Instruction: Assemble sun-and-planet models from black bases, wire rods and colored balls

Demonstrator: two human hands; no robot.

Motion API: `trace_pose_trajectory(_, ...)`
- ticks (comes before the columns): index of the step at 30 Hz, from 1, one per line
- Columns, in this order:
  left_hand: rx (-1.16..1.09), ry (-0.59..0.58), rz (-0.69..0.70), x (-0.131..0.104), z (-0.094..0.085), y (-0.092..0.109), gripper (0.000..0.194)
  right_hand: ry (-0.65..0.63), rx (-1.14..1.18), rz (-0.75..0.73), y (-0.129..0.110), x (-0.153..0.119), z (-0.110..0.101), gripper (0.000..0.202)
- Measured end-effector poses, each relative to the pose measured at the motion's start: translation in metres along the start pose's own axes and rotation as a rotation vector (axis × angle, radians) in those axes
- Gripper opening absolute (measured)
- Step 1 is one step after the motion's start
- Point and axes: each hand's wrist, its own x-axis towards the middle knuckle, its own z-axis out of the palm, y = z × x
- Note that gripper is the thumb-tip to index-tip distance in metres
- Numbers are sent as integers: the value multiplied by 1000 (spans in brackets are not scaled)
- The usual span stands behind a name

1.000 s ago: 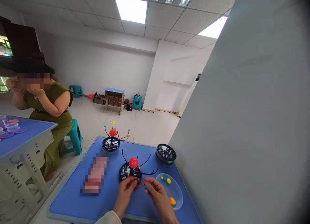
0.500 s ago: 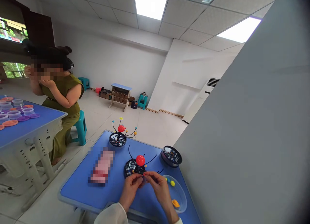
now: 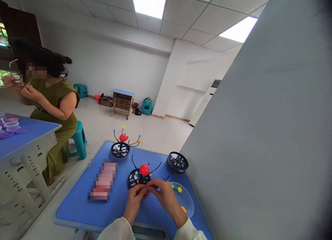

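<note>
My left hand (image 3: 135,197) and my right hand (image 3: 166,195) meet at the front of a solar system model, fingertips pinched together. A small red bead showed at the right fingertips a moment ago; the fingers now mostly hide it. What the left fingers grip is hidden too. The model has a round black base (image 3: 132,178), a glossy red ball (image 3: 144,169) on top and thin curved black rods, with small orange beads low down. Right of my right hand lies a clear shallow dish (image 3: 190,203) with yellow, blue and orange pieces (image 3: 179,190).
A similar model (image 3: 123,138) with coloured beads stands at the back of the blue table (image 3: 77,207). A round black base (image 3: 177,162) sits at the back right, beside a grey wall (image 3: 246,146). A blurred pink packet (image 3: 105,177) lies left. Another person (image 3: 57,105) sits at a neighbouring table.
The view has shifted, so the scene sits further left. My hands stay pinched together at the model; the red bead is now mostly covered. The other person's hands have lowered slightly.
</note>
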Motion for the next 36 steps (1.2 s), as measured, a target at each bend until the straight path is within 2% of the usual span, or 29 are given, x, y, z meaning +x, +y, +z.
trace_pose_trajectory(2,3,-4,-7,-1,0,0,46,10,14,31,3,-3,-16,23)
trace_pose_trajectory(6,0,-28,-34,-7,-8,-4,58,155,-118,118,26,-26,-54,21)
trace_pose_trajectory(8,9,25,-10,-9,-17,-8,58,107,-258,134,40,-41,-63,17)
trace_pose_trajectory(13,74,322,141,-2,-33,-2,57,83,-331,164,59,-64,-52,25)
trace_pose_trajectory(15,96,338,167,3,-33,8,60,88,-317,149,63,-66,-45,25)
trace_pose_trajectory(20,57,274,169,13,-23,25,61,124,-256,131,74,-60,-39,17)
trace_pose_trajectory(23,44,254,164,15,-21,26,58,193,-96,169,68,-55,-38,17)
trace_pose_trajectory(30,20,231,173,19,-21,23,52,310,588,335,30,-38,-23,44)
trace_pose_trajectory(36,30,192,180,18,-20,19,53,344,856,396,25,-25,-2,45)
